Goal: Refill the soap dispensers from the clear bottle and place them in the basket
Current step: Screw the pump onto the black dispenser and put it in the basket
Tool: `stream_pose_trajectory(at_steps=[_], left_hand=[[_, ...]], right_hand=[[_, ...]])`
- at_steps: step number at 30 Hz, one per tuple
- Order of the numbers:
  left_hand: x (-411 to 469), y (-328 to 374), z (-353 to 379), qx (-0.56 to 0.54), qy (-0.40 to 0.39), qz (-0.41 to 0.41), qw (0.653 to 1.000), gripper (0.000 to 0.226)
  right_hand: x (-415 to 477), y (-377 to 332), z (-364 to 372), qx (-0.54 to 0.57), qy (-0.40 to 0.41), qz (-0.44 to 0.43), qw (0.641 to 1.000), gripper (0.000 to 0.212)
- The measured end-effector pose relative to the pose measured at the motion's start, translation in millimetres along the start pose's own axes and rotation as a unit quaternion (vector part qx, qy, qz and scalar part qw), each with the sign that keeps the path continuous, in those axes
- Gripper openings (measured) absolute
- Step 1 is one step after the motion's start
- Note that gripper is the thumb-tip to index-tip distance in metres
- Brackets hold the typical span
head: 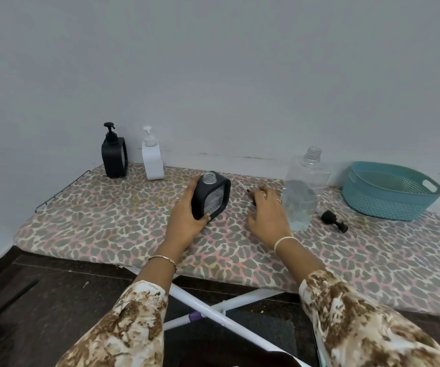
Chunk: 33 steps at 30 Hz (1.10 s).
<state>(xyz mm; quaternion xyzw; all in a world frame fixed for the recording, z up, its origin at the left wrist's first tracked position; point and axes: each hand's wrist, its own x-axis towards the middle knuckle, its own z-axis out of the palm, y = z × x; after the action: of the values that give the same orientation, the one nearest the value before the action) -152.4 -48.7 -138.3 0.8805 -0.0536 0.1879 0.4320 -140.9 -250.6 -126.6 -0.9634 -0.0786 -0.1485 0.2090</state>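
On board (107, 223): three dispensers (114, 158) (152, 162) (212, 198), one basket (383, 205)

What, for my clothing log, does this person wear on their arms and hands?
The left sleeve and right sleeve are cream with a mottled brown print. The left wrist carries a thin gold-toned bracelet, the right a pale band. Thin rings sit on the left hand and right hand.

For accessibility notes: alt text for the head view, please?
A left hand grips an uncapped black dispenser on a leopard-print board; the right hand lies beside the open clear bottle. A capped black dispenser and a white dispenser stand far left, a teal basket right.
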Motion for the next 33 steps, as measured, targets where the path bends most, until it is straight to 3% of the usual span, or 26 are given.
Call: stream_pose_trajectory(at_steps=[5,13,16,24,28,33], left_hand=[[4.8,-3.6,-0.1,-0.018,-0.018,-0.012,1.000,0.101],[11.1,-9.5,-7.8,-0.096,-0.055,-0.008,0.994,0.100],[11.8,-10.1,-7.8,-0.106,-0.060,-0.009,0.993,0.101],[13.4,-10.8,-6.3,-0.100,-0.056,-0.019,0.993,0.101],[13.7,-7.9,-7.5,-0.092,-0.055,-0.029,0.994,0.100],[10.7,-3.1,-10.9,-0.123,-0.063,-0.040,0.990,0.100]], right_hand=[[19.0,11.8,10.9,-0.074,-0.121,0.032,0.989,0.062],[35.0,10.3,20.3,-0.152,-0.114,0.037,0.981,0.039],[40.9,7.5,18.2,-0.148,-0.097,0.040,0.983,0.040],[51.4,-3.8,-8.7,0.072,0.062,-0.003,0.995,0.045],[56.4,-24.3,-40.3,0.270,0.124,0.041,0.954,0.041],[60.3,-40.9,-77.7,0.411,0.147,0.062,0.897,0.033]])
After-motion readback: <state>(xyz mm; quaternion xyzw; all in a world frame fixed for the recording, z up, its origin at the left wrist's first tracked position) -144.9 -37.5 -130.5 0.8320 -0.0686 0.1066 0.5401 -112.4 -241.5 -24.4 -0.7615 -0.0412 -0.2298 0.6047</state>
